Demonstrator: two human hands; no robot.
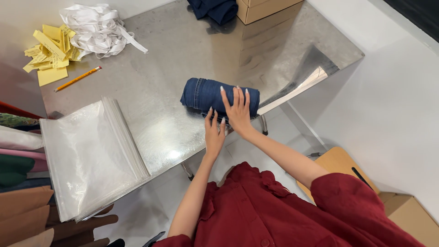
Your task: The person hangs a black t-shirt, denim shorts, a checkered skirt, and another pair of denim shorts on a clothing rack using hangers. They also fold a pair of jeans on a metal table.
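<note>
A rolled pair of dark blue jeans (201, 93) lies near the front edge of a shiny metal table (183, 50). My right hand (238, 112) rests flat on top of the roll's right half, fingers spread. My left hand (214, 132) touches the roll's near side at the table edge, fingers pointing up against the denim. Neither hand closes around the roll.
A stack of clear plastic bags (89, 155) lies at the left front. A pencil (77, 78), yellow paper slips (50, 52) and a heap of white strips (96, 27) sit at the back left. Dark blue cloth (212, 9) and a cardboard box (263, 7) stand at the back. Folded fabrics (18, 183) are stacked far left.
</note>
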